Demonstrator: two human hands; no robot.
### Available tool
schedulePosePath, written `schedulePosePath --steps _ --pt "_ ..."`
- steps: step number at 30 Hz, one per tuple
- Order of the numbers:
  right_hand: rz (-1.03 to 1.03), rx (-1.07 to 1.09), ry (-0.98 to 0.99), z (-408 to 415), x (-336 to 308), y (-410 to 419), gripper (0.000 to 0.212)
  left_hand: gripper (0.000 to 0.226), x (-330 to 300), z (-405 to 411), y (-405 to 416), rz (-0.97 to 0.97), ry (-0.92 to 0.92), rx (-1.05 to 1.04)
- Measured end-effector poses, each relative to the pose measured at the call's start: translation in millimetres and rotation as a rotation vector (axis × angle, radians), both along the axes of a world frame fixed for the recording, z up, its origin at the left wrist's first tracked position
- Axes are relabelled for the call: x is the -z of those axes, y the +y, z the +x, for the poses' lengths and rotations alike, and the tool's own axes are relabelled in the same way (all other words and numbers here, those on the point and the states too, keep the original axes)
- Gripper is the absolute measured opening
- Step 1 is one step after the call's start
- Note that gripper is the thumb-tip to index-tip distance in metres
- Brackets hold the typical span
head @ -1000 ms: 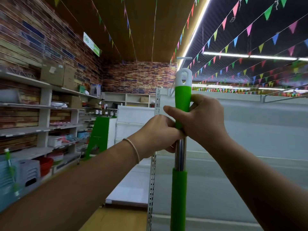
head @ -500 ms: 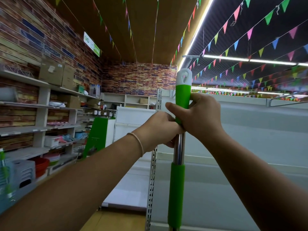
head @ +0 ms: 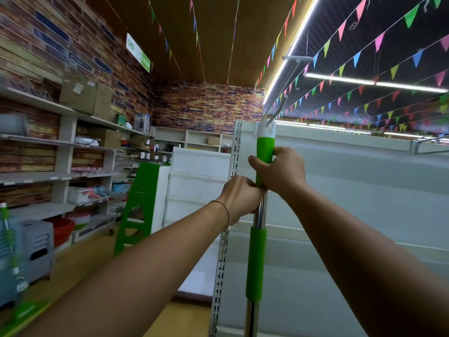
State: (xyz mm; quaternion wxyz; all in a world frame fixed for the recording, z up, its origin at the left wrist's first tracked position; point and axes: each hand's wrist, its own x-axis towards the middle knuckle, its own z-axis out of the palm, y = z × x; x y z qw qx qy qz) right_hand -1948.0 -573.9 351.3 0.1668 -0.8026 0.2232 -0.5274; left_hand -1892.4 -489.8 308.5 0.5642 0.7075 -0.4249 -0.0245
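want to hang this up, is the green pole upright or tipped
Upright, only slightly leaning: the pole rises from the bottom edge to its white loop, right hand gripping above left hand.

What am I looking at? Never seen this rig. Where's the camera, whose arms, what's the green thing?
No machine here: a person wears one wide-angle camera on the head, so the single view looks out along their own arms. The left hand and right hand both grip an upright pole with green sleeves and a steel shaft, right hand above left. Its white loop end is up by a metal hook; whether it is on the hook I cannot tell. There is no table: behind the pole stands a white shelving unit, and on the left are wall shelves with boxes and basins, plus a green stepladder.
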Motion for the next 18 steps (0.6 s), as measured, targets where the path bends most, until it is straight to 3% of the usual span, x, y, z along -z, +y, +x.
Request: schedulePosePath --steps 10,15,18 --pt "0.078 0.029 0.061 41.5 -1.5 -33.9 0.046 0.034 2.3 21.6 -37.6 0.034 -0.051 -0.191" --pt "0.157 -0.019 0.124 45.2 -6.0 -40.0 0.052 0.036 4.4 27.3 -45.1 0.002 0.046 -0.156" --pt "0.185 -0.041 0.115 46.8 -5.2 -41.1 0.050 0.024 11.6 30.7 -45.0 -0.008 0.021 -0.116"
